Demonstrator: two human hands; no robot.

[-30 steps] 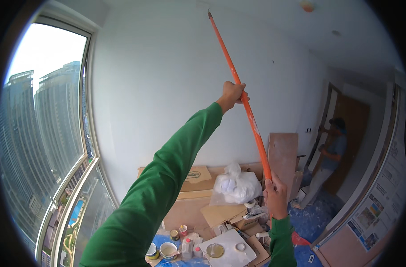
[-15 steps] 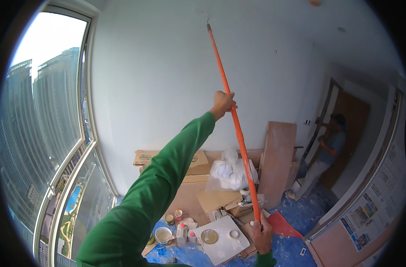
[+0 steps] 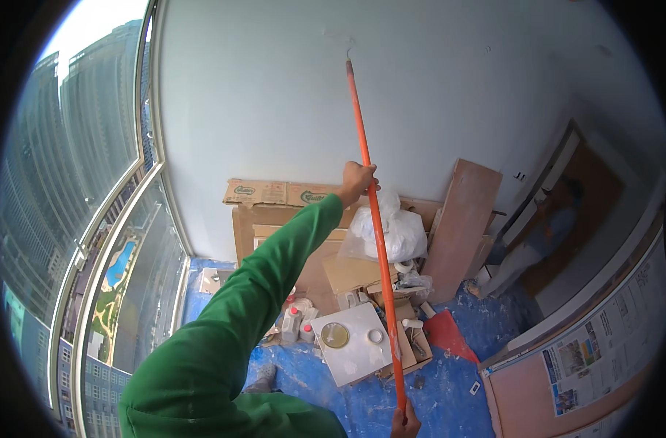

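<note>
A long orange extension pole [image 3: 377, 226] slants up toward the pale wall. My left hand [image 3: 359, 180], at the end of a green sleeve, is wrapped around its middle. Low in the picture, my right hand [image 3: 406, 422] grips the pole's bottom end. From the top of the pole a thin bent wire frame [image 3: 350, 51] reaches the wall. A pale roller seems to be on it, but it barely stands out against the wall.
Tall windows [image 3: 118, 241] line the left. Cardboard [image 3: 256, 193], a white plastic bag [image 3: 391, 235] and a leaning board [image 3: 464, 226] stand along the wall. A white panel [image 3: 351, 361] lies on blue floor sheeting [image 3: 311, 398]. Another person [image 3: 544, 237] is by the doorway at right.
My view has tilted lower. Both hands and the pole now sit lower in the picture, the right hand near the bottom edge. Both hands stay closed on the pole.
</note>
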